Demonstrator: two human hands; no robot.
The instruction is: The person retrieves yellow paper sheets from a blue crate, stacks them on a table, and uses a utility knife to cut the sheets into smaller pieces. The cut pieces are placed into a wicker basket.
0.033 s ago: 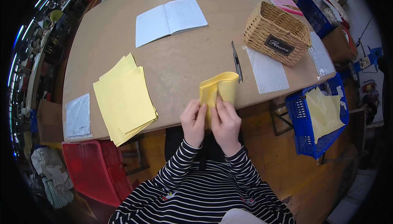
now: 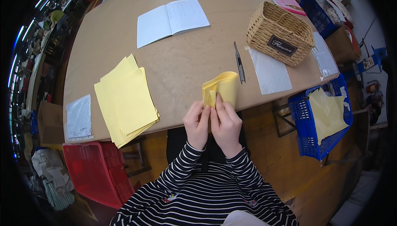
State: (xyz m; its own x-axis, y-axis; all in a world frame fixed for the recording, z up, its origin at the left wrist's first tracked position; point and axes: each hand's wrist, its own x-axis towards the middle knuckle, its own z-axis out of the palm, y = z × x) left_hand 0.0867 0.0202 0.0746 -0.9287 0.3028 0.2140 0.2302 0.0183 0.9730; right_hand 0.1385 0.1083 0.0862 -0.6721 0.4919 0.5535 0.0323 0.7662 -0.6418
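Note:
Both hands hold a yellow sheet of paper [image 2: 225, 86], folded over and curled, upright at the table's near edge. My left hand [image 2: 197, 122] pinches its lower left part between thumb and fingers. My right hand [image 2: 226, 126] grips the lower right part, its thumb close to my left thumb and a fingertip pressing on a small turned flap. The lower end of the sheet is hidden behind my fingers. To the left lies an uneven stack of yellow sheets [image 2: 126, 100].
A box cutter [image 2: 239, 64] lies right of the sheet, near a wicker basket [image 2: 264, 27] and a white gridded sheet [image 2: 271, 75]. Farther back is an open notebook [image 2: 154, 26]. A red crate [image 2: 93, 168] and a blue basket [image 2: 302, 139] stand beside the table [image 2: 186, 64].
My right fingertips have shifted slightly up on the paper, and a small flap now stands out at its middle. The sheet's curled top right edge has moved a little left.

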